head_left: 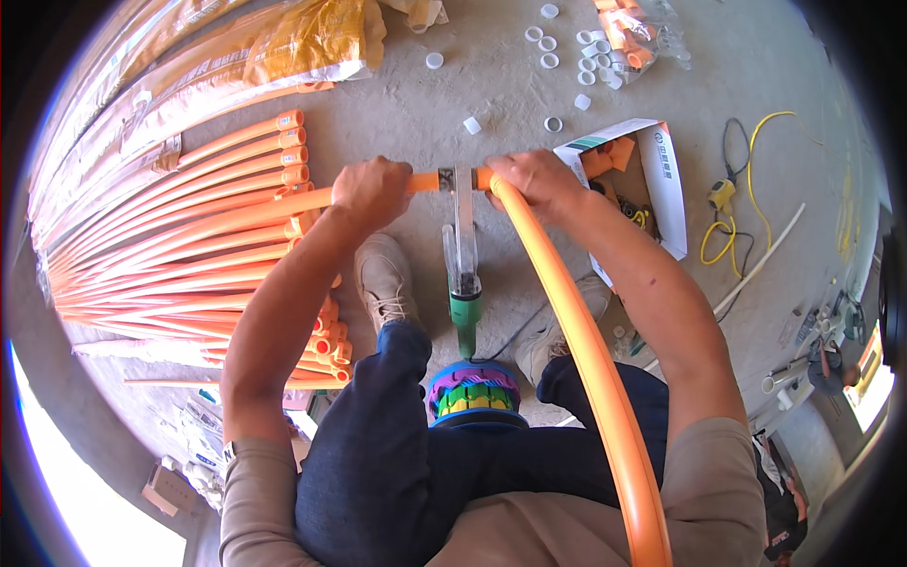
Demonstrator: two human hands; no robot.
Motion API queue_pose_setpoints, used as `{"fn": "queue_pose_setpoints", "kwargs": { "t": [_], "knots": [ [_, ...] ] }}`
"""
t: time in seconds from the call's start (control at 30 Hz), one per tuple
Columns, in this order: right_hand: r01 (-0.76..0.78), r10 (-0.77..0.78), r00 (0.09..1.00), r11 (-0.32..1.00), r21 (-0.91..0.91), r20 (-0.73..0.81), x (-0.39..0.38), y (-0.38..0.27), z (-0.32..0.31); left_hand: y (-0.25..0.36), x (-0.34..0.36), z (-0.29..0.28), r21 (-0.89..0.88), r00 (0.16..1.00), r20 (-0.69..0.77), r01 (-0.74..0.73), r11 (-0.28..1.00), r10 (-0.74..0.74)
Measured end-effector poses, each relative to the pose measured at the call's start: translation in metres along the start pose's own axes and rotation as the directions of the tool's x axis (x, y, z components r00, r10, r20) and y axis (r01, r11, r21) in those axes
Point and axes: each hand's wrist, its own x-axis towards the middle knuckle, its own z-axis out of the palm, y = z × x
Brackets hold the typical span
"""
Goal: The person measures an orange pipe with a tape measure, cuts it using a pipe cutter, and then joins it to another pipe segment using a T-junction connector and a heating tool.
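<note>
My left hand (373, 196) is closed around a long orange pipe (307, 200), whose end meets the dark socket on the left side of a pipe fusion welder (463, 227). My right hand (539, 184) is wrapped round an orange elbow fitting (494, 180) at the top end of a second orange pipe (588, 345). That pipe runs down past my right thigh toward the lower edge. The elbow's other end points at the welder's right side; whether it is fully on the socket, I cannot tell. The welder's green handle (465, 312) points down between my shoes.
Many orange pipes (189, 255) lie stacked on the left, beside wrapped bundles (274, 47). At right stands an open white box (666, 189) with orange fittings. White rings (548, 42) and a bag of fittings (638, 28) lie ahead. A yellow cable (754, 161) and a colourful stool (472, 392) also show.
</note>
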Motion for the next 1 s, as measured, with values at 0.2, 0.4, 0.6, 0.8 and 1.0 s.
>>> {"fn": "queue_pose_setpoints", "kwargs": {
  "t": [0.2,0.4,0.6,0.8,1.0],
  "knots": [
    [-0.009,0.009,1.0,1.0,0.002,0.01,0.005,0.001,-0.004,-0.006,0.009,0.004,0.005,1.0,0.003,-0.02,1.0,0.02],
    [-0.072,0.074,0.992,0.997,-0.023,0.103,0.007,0.002,-0.003,-0.009,0.008,0.008,0.025,0.999,-0.045,-0.027,0.999,0.029],
    [-0.049,0.049,0.998,0.999,0.004,0.025,0.005,0.0,-0.001,-0.011,0.007,0.013,0.017,0.995,-0.095,-0.04,0.999,0.041],
    [-0.048,0.048,0.999,0.999,0.026,-0.014,0.004,-0.001,0.0,-0.015,0.005,0.022,0.048,0.986,-0.164,-0.033,0.998,0.041],
    [-0.041,0.041,0.999,0.999,-0.032,-0.008,0.002,-0.001,-0.002,-0.013,0.005,0.022,0.046,0.981,-0.191,-0.029,0.999,0.038]
  ]
}}
